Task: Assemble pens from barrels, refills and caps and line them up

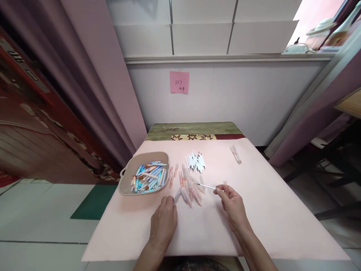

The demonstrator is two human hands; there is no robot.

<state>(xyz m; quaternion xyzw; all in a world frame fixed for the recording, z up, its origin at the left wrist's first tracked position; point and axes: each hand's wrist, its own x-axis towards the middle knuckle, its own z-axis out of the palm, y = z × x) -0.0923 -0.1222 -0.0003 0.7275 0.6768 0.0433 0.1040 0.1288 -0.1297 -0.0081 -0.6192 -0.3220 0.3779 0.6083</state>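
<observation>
My right hand (232,205) pinches a thin white pen refill (208,186) with a dark tip pointing left. A short pinkish pen part (225,185) stands up from the same fingers. My left hand (165,218) is closed, its fingertips on a translucent pen barrel (177,197). Between the hands lies a loose pile of translucent pinkish pen barrels (193,192). Beyond it is a bunch of white refills (195,162) with dark tips. Several red-patterned pen pieces (172,177) lie left of the pile.
A beige basket (125,182) holding several blue, orange and cream pen parts stands at the left of the pink-covered table (214,233). Two clear pens (235,154) lie at the far right. A wall with a pink note (179,82) rises behind the table.
</observation>
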